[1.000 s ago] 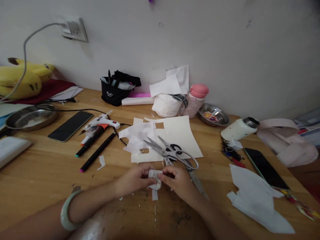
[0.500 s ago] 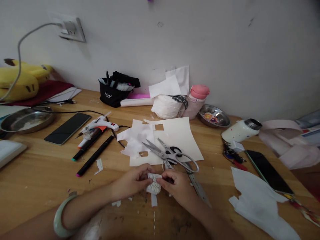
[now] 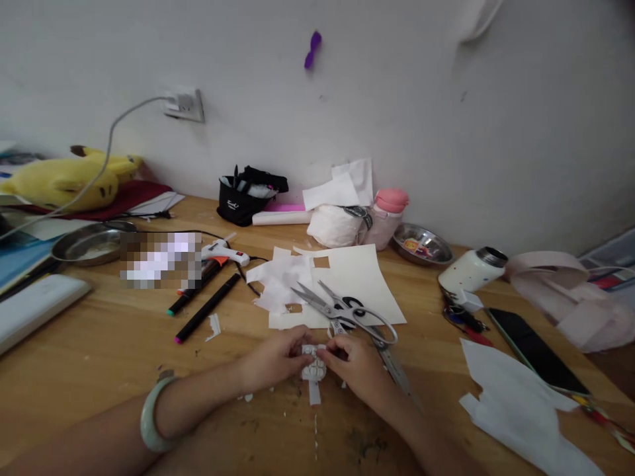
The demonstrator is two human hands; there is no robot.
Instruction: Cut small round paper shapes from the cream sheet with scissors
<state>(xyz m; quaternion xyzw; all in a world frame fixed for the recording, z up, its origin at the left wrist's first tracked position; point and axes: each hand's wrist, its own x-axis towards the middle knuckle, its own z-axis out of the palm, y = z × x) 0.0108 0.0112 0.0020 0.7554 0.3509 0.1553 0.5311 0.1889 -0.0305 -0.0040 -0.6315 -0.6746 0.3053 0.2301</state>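
Observation:
Low over the front of the desk, a small white paper piece covered with rounded, dark-outlined shapes is held between both hands. My left hand pinches its left edge, thumb lying on the front. From the other side my right hand grips the upper right edge with thumb and fingers. A narrow white strip hangs below the piece. Just beyond the hands lie grey scissors on a cream paper sheet. A metal ruler lies beside my right hand, partly covered by the scissors' handle.
Markers and a hot glue gun lie to the left, near a metal dish. Along the wall stand a black pouch and a pink-lidded bottle. A phone and torn white paper are on the right.
The view has tilted up and turned left, so more wall and the left side of the desk show. Both hands still hold the white paper piece, with only slight finger movement.

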